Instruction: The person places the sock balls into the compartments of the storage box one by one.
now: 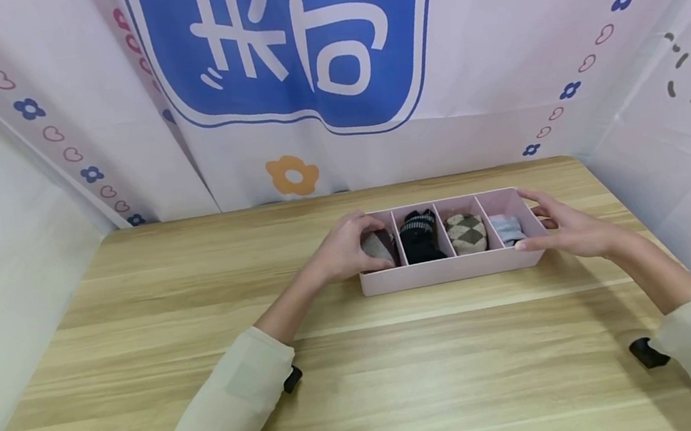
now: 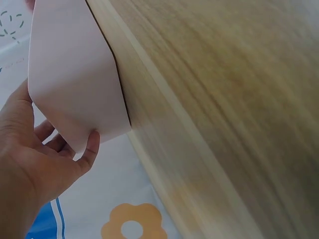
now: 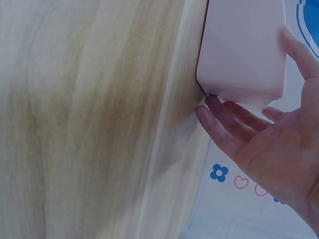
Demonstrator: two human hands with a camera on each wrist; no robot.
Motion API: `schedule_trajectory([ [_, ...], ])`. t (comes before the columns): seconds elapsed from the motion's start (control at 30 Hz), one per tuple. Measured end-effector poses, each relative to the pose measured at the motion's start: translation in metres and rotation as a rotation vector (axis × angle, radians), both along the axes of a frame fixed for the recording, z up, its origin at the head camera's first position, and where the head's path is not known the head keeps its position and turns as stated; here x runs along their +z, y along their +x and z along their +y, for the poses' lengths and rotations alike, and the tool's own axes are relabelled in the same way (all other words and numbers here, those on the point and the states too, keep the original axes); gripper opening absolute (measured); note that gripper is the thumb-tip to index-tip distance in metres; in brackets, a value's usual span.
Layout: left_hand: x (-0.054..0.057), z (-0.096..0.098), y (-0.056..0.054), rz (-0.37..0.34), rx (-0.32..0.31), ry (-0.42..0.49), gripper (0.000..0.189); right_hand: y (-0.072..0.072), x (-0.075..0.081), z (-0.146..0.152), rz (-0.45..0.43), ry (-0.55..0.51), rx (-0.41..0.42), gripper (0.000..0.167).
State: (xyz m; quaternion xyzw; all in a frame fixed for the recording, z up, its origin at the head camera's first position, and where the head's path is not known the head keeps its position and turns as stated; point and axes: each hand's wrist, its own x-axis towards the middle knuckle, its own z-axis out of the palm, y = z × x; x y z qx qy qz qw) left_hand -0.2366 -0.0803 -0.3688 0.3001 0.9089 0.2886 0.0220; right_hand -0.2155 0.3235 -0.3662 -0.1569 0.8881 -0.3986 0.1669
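A pink divided storage box (image 1: 449,272) stands on the wooden table, its compartments in a row, each with a rolled sock. From left to right lie a grey and brown sock (image 1: 379,248), a black sock with white stripes (image 1: 421,238), an argyle sock (image 1: 467,233) and a pale grey-blue sock (image 1: 507,228). My left hand (image 1: 344,248) grips the box's left end, thumb at the near rim, partly covering the first sock. At the other end my right hand (image 1: 570,225) holds the corner, thumb on the near rim and fingers round the end wall.
The wooden table (image 1: 366,385) reaches back to a white printed cloth (image 1: 480,48) hanging behind it. More white cloth hangs at both sides. Black straps (image 1: 648,352) show beneath the sleeve cuffs.
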Motion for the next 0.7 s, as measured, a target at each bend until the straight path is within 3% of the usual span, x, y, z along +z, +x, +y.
schedule_trajectory([
  [0.37, 0.0, -0.004, 0.0, -0.015, -0.027, 0.009, 0.063, -0.003, 0.0, -0.002, -0.007, -0.001, 0.013, 0.102],
  [0.57, 0.0, -0.011, 0.009, -0.045, -0.077, 0.027, 0.06, -0.001, 0.0, 0.003, -0.02, 0.022, 0.027, 0.101],
  [0.7, 0.004, -0.019, 0.02, -0.07, -0.043, 0.067, 0.06, 0.001, 0.001, 0.006, -0.017, 0.052, 0.035, 0.1],
])
